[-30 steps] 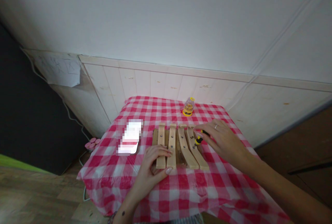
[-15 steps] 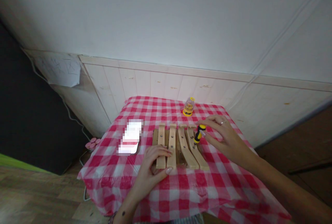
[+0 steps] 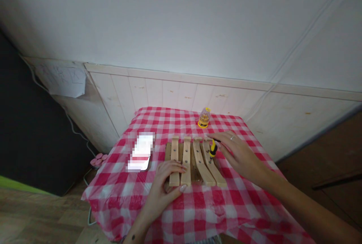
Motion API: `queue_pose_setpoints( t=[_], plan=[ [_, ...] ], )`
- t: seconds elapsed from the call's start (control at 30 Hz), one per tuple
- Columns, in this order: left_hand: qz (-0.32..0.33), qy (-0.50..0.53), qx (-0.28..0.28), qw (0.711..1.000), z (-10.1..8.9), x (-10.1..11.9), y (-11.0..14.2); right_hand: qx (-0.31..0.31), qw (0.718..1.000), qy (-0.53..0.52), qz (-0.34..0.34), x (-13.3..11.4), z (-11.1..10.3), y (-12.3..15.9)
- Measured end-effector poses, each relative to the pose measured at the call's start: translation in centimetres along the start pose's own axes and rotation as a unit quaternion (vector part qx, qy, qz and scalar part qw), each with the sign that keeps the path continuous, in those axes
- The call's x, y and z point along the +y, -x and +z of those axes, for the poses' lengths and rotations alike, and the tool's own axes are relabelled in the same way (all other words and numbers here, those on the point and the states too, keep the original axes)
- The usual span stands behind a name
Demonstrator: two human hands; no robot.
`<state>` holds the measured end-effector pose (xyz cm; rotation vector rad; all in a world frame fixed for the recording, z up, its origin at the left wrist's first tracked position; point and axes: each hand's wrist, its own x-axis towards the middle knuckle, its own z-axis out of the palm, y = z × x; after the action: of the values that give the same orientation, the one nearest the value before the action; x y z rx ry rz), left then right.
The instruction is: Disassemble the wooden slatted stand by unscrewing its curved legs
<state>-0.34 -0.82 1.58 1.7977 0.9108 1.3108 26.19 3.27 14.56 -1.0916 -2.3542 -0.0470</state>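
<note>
A wooden piece has several pale curved slats (image 3: 186,153) fixed with screws across a darker wooden base (image 3: 167,152). My left hand (image 3: 167,181) grips its near left part, fingers over the two left slats and thumb at the front edge. My right hand (image 3: 236,152) is closed around a small yellow-and-black screwdriver (image 3: 213,149). The screwdriver stands nearly upright, its tip at a screw on the rightmost slat. Part of its handle is hidden by my right fingers.
Behind the slats stands a clear bit case with a yellow base (image 3: 203,118). A phone with a blurred bright screen (image 3: 143,149) lies on the left of the red-and-white checked tablecloth (image 3: 195,214). A panelled wall (image 3: 169,91) borders the table's far edge.
My right hand has shifted slightly left and turned, and the screwdriver's handle has changed its tilt. My left hand keeps its hold on the slats. The whole view has moved slightly.
</note>
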Motion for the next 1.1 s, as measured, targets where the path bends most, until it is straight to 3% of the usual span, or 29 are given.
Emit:
queue_pose_setpoints(
  t=[0.33,0.6,0.77,1.1],
  plan=[
    [0.012,0.005,0.003,1.000,0.0,-0.2,0.0,0.052,0.989,-0.088,0.104,-0.7,1.1,0.4],
    [0.005,0.003,0.005,1.000,0.0,-0.1,0.0,0.008,0.998,-0.037,0.049,0.0,0.3,0.9],
    [0.004,0.001,0.008,1.000,0.1,-0.2,0.1,0.018,0.999,0.014,0.048,-0.2,-0.3,0.6],
    [0.004,0.002,0.012,1.000,0.2,-0.2,0.0,0.006,1.000,-0.019,0.020,0.4,-0.8,0.5]
  ],
)
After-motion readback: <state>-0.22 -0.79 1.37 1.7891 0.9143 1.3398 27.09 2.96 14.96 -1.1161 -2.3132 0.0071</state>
